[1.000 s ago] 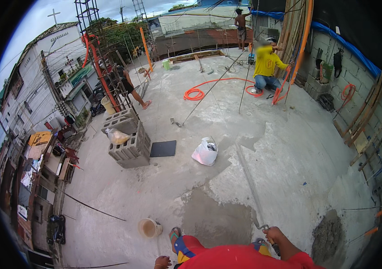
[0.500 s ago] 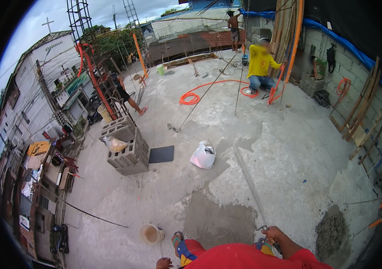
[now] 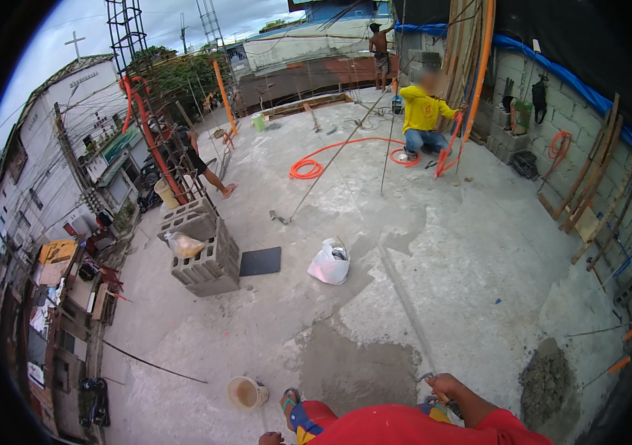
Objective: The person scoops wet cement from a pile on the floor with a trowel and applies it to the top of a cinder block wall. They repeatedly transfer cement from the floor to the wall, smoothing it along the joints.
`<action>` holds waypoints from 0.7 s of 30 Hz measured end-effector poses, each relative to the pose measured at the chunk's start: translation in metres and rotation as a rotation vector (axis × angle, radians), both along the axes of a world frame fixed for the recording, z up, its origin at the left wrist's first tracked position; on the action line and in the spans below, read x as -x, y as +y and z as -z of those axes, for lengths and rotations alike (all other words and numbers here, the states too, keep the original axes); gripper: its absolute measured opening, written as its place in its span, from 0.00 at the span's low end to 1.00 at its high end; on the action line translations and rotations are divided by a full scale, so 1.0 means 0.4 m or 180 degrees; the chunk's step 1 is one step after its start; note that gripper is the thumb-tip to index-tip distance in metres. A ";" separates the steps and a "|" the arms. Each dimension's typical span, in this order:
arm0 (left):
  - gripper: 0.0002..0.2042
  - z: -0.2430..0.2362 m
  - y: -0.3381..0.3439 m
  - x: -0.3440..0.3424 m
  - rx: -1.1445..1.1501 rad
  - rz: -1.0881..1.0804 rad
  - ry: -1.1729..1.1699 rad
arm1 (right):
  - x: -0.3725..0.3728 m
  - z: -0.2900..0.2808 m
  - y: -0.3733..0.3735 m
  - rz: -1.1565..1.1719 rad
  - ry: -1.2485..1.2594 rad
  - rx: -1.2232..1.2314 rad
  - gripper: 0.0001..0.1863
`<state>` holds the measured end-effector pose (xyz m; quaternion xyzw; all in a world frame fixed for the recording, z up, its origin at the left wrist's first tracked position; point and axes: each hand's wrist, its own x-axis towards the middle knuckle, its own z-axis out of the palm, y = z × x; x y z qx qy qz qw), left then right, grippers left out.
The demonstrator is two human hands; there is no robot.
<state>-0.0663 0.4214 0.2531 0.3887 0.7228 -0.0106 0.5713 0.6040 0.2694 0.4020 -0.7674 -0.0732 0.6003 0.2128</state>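
One tool is held: the right hand wraps its fingers round the handle of a metal-necked hand tool at one o'clock. Toward nine, the left hand barely shows; I can't tell how its fingers sit. At twelve, a dark, wet-looking patch covers some paler concrete; a grey mound at two looks unused, so I'd judge things partway. Farther off at twelve, a yellow shirt bears a mark too small to read.

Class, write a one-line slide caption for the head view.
Right hand gripping a trowel-like tool beside a dark floor patch, white bag ahead.
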 end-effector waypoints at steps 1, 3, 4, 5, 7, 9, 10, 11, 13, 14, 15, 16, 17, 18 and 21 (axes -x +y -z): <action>0.20 0.005 0.001 0.002 0.0022 0.0021 -0.0017 | 0.003 0.001 0.001 0.0001 -0.0043 0.0021 0.25; 0.20 0.015 0.003 0.005 0.0067 0.0069 -0.0048 | 0.007 0.009 0.003 -0.0057 -0.0032 -0.0053 0.27; 0.20 0.018 0.003 0.006 0.0089 0.0076 -0.0016 | 0.008 0.015 0.004 -0.0075 -0.0029 -0.0049 0.28; 0.20 0.021 0.002 0.007 0.0113 0.0083 0.0020 | 0.010 0.021 0.005 -0.0061 0.0012 -0.0063 0.28; 0.20 0.023 -0.001 0.010 0.0124 0.0057 0.0013 | 0.012 0.035 0.006 -0.0020 0.0031 0.0013 0.29; 0.20 0.025 -0.008 0.012 0.0109 -0.0012 -0.0071 | 0.013 0.047 0.006 0.0003 0.0020 -0.0008 0.29; 0.20 0.025 -0.010 0.014 0.0137 -0.0040 -0.0098 | 0.014 0.052 0.007 0.0002 0.0022 0.0015 0.29; 0.20 0.027 -0.012 0.015 0.0168 -0.0068 -0.0123 | 0.014 0.056 0.007 -0.0028 -0.0013 0.0001 0.29; 0.20 0.030 -0.018 0.018 0.0142 -0.0152 -0.0191 | 0.015 0.065 0.009 -0.0120 -0.0012 -0.0003 0.29; 0.20 0.032 -0.019 0.020 0.0084 -0.0208 -0.0234 | 0.016 0.070 0.010 -0.0148 -0.0016 0.0001 0.29; 0.19 0.034 -0.021 0.021 0.0025 -0.0264 -0.0276 | 0.017 0.075 0.011 -0.0176 -0.0021 0.0004 0.29; 0.19 0.036 -0.021 0.022 0.0060 -0.0244 -0.0276 | 0.018 0.081 0.012 -0.0204 -0.0026 0.0006 0.30; 0.19 0.039 -0.021 0.024 0.0098 -0.0224 -0.0275 | 0.019 0.088 0.014 -0.0186 0.0010 -0.0022 0.30; 0.19 0.040 -0.022 0.024 0.0135 -0.0203 -0.0274 | 0.020 0.096 0.015 -0.0167 0.0044 -0.0050 0.30; 0.19 0.044 -0.023 0.027 0.0089 -0.0176 -0.0167 | 0.021 0.122 0.017 -0.0178 0.0101 -0.0046 0.30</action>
